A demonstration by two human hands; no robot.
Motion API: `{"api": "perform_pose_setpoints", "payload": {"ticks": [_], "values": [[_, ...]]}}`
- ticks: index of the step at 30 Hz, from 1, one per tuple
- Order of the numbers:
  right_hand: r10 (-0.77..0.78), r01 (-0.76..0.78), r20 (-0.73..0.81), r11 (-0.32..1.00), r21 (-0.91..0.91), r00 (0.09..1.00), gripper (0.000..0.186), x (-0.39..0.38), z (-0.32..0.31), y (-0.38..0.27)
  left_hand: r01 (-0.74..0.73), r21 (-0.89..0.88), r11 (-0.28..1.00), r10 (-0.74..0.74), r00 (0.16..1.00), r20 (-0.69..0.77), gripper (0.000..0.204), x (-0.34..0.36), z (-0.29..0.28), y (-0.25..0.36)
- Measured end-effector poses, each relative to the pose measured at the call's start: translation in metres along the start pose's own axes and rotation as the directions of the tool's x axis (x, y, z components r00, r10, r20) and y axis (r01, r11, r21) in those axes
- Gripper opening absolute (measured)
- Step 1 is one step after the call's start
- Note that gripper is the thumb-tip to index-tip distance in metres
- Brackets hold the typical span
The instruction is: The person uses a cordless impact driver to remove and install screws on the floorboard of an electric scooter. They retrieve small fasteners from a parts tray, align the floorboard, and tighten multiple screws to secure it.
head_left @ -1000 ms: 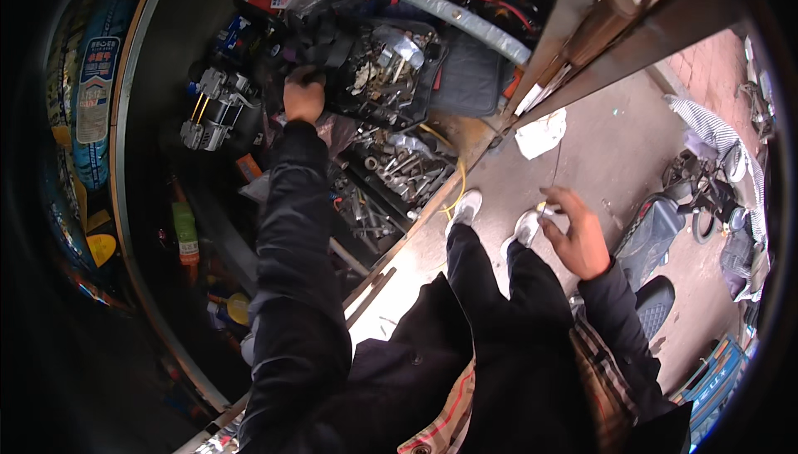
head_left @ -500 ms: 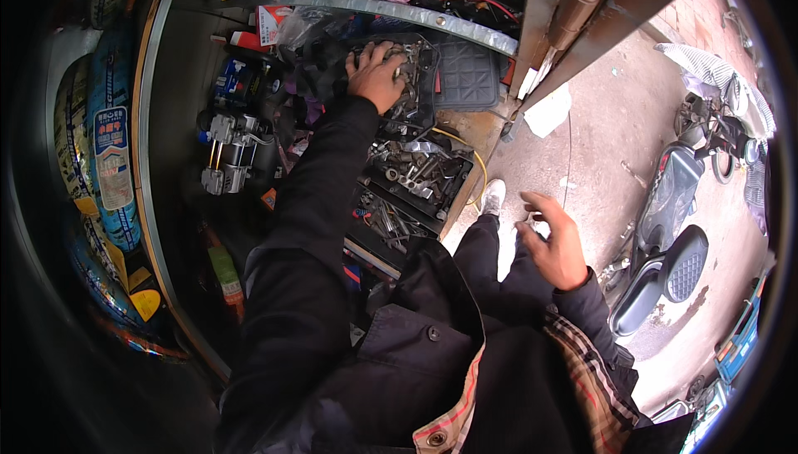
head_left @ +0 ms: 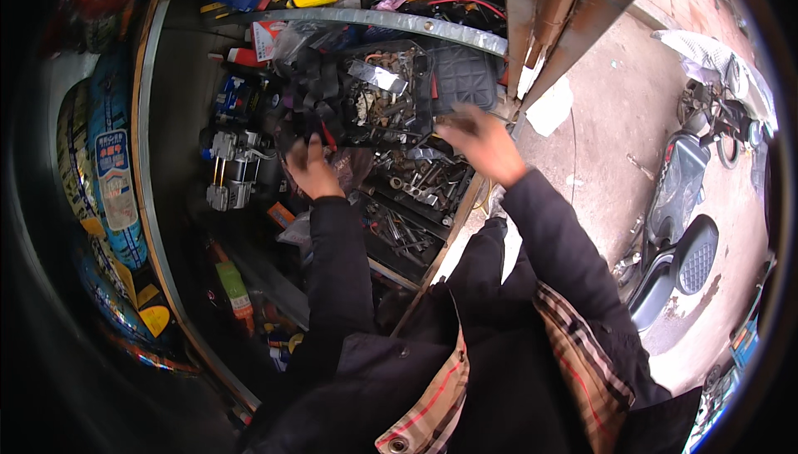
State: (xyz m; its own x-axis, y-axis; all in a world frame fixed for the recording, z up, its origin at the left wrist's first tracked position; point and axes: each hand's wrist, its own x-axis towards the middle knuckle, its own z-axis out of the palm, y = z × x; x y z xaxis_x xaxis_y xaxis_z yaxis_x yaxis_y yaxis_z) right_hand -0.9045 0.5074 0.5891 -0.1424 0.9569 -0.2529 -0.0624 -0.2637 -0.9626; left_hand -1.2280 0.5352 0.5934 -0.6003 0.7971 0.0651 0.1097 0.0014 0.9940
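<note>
At the far left of the frame stand wrapped tyres (head_left: 116, 173); right of them, left of centre, sits a silver-and-black compressor (head_left: 233, 170). Next comes the left hand (head_left: 316, 173), which half a second ago was over the hardware and is now lower and further left, beside dark straps (head_left: 320, 88). Its fingers are loosely parted, thumb apart; whether they grasp anything, I cannot tell. At upper centre is the black tray (head_left: 426, 95), its small metal parts (head_left: 384, 107) now uncovered, with loose tools (head_left: 416, 181) below it. The right hand (head_left: 490, 152), earlier out over the floor, has swung in to the tray's lower right corner; its fingers are bent and blurred, so their hold cannot be told. Both hands now flank the tray, so the work seems to have become two-handed. At far right, a dark padded seat (head_left: 697, 255) lies on the floor.
</note>
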Motion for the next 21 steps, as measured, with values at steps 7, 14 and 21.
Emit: {"api": "perform_pose_setpoints", "payload": {"ticks": [7,14,21], "values": [[0.027,-0.104,-0.243,0.945,-0.311,0.970,0.056,0.110,0.050,0.020,0.735,-0.510,0.447,-0.612,0.667,0.425,0.044,0.044,-0.006,-0.093],[0.056,-0.059,-0.232,0.998,-0.007,0.971,0.033,0.063,0.044,0.023,0.724,-0.445,0.527,-0.573,0.689,0.443,0.037,0.035,-0.029,-0.112],[0.140,-0.127,-0.194,0.989,0.078,0.971,0.034,-0.097,-0.020,0.059,0.825,-0.361,0.435,-0.622,0.565,0.542,0.020,-0.141,-0.068,-0.039]]}}
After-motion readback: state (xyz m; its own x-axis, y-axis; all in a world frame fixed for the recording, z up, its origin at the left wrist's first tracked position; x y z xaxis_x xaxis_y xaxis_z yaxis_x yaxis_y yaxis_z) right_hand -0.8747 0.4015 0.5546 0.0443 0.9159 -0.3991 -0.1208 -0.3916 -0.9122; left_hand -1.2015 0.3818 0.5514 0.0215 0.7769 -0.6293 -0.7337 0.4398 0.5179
